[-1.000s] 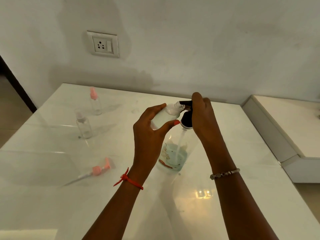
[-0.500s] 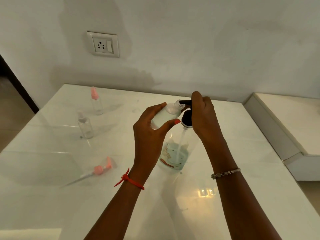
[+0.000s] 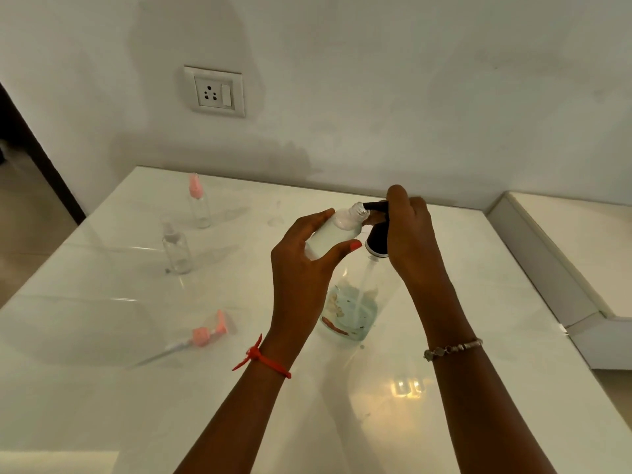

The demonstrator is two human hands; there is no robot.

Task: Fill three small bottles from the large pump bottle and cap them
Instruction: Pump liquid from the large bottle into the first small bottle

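1. Left hand (image 3: 301,268) grips a small clear plastic bottle (image 3: 337,230) holding pale liquid, lifted above the glossy white table (image 3: 102,388).
2. Right hand (image 3: 408,234) is clenched over the black pump head (image 3: 378,239) of the large clear pump bottle (image 3: 352,309), which stands upright on the table.
3. The small bottle's long axis tilts up and right, mouth at the spout.
4. Should the mouth slip, liquid would likely spill.
5. Farther left stand two small clear bottles (image 3: 178,249).

Tabletop layout: bottles left, pump bottle centre.

Large pump bottle (image 3: 352,313) stands mid-tabletop (image 3: 444,422). Left hand (image 3: 304,268) holds a small bottle (image 3: 337,232) tilted, mouth at the pump spout, just left of right hand (image 3: 408,237). Two small bottles (image 3: 178,249) (image 3: 199,203) stand far left; loose sprayer cap (image 3: 201,335) lies nearer.
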